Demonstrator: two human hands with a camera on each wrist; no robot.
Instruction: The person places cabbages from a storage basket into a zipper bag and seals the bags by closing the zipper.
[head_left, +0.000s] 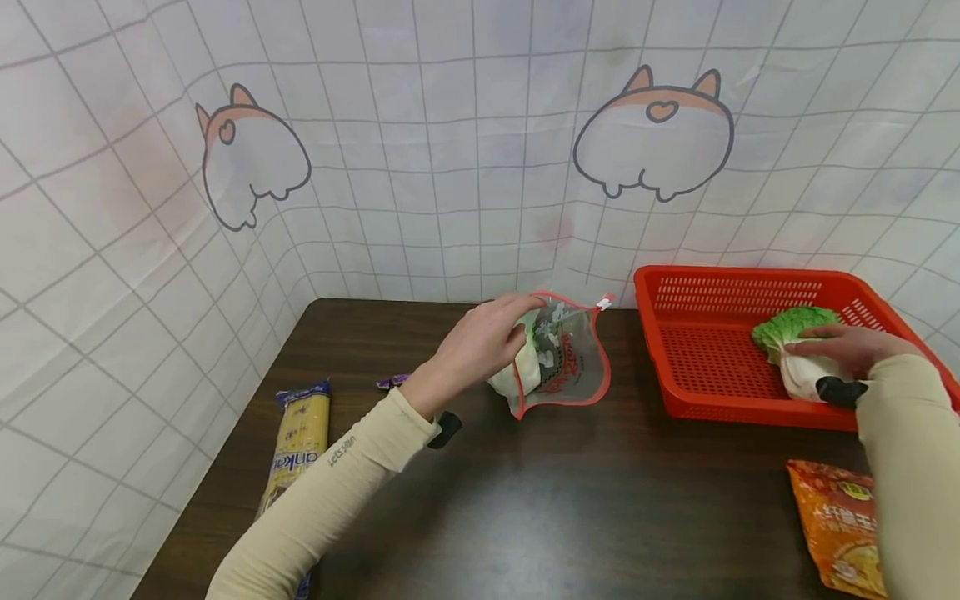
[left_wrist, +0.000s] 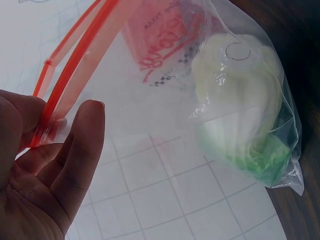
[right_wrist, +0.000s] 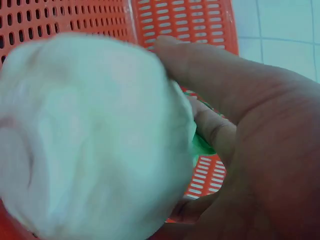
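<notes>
My left hand [head_left: 480,343] pinches the red-rimmed edge of a clear zip bag [head_left: 577,371], whose mouth gapes toward me. Inside the bag, in the left wrist view, lies a pale Chinese cabbage [left_wrist: 240,95] with green leaf tips. Over at the right, my right hand [head_left: 862,346] grips another Chinese cabbage [head_left: 795,327] in a red plastic basket [head_left: 663,350]. Its white base [right_wrist: 100,135] fills much of the right wrist view, with thumb and fingers around its side. The leafy end is mostly hidden there.
A yellow-and-blue packet [head_left: 302,429] lies on the dark table [head_left: 525,517] at the left, partly behind the left sleeve. Near the left wrist is a small purple packet [head_left: 392,382]. An orange packet [head_left: 840,525] lies before the basket. White gridded cloth [head_left: 465,167] hangs behind.
</notes>
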